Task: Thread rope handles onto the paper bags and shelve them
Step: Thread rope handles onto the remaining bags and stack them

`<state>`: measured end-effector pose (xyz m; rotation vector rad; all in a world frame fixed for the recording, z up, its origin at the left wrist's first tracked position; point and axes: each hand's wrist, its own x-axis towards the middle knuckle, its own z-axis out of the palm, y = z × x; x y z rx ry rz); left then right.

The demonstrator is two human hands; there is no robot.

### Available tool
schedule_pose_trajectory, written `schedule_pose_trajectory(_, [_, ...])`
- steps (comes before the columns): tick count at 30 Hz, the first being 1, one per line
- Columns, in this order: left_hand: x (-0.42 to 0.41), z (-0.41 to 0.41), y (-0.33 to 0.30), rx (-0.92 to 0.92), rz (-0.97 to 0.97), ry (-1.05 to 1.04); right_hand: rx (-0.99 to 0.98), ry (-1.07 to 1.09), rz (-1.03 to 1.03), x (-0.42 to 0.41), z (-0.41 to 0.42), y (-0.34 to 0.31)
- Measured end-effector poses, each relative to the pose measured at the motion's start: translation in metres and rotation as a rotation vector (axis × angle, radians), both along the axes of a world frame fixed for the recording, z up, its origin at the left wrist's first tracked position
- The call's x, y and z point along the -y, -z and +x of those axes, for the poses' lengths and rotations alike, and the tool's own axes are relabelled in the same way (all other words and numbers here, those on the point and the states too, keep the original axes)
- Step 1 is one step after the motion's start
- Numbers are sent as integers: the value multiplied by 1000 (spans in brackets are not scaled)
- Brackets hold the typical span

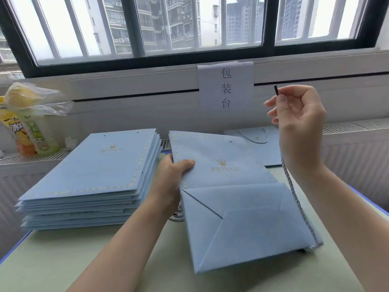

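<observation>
One stack of flat light-blue paper bags [94, 175] sits left on the pale green bench [52, 260]. Left hand [170, 175] clasps one folded light-blue paper bag [231, 207] by its left edge; right hand [299, 114] pinches the black tip of one twisted grey-blue rope handle [294, 192], raised high.

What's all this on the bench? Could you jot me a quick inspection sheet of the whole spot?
Surface: pale green table, blue edge.
Job's things: flat blue bag; stack of bags left; finished bag behind.
Clutter: drink bottle and plastic wrap, far left.
Grips: left hand holds the bag's edge; right hand pinches the rope tip.
Cables: nothing seen.
Surroundings: barred window, paper sign, radiator.
</observation>
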<state>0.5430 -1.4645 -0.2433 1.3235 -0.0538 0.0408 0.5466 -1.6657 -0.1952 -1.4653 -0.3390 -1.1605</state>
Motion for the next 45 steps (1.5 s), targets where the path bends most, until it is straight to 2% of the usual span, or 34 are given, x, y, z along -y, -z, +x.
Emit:
schedule_pose_trajectory(4, [2, 0, 6, 62, 229, -138, 33, 10, 59, 0, -1, -15])
schedule_pose_trajectory(7, [6, -4, 6, 88, 284, -165, 42, -18, 75, -7, 3, -27])
schedule_pose_trajectory(10, [8, -6, 5, 90, 215, -113, 71, -41, 31, -18, 7, -41])
schedule_pose_trajectory(13, [7, -7, 2, 60, 32, -29, 56, -80, -75, -29, 14, -47])
schedule_pose_trajectory(16, [7, -7, 0, 70, -36, 27, -117, -119, -262, -41, 26, -31])
schedule_pose_trajectory(19, [7, -6, 1, 62, -16, 21, -311, -174, -305, -48, 33, 5])
schedule_pose_trajectory(25, [5, 0, 6, 69, 89, -149, -425, -137, -551, -57, 26, 47])
schedule_pose_trajectory(31, [3, 7, 16, 229, 534, -264, -492, -1, -850, -56, 15, 47])
schedule_pose_trajectory(33, [3, 7, 17, 274, 627, -284, -527, 74, -950, -56, 12, 50])
schedule_pose_trajectory(36, [0, 11, 18, 312, 738, -271, -585, 87, -997, -57, 8, 52])
schedule_pose_trajectory(41, [-1, 11, 17, 263, 756, -201, -615, 66, -1042, -59, 6, 54])
schedule_pose_trajectory(45, [-2, 12, 15, 263, 681, -237, -585, 16, -980, -58, 7, 57])
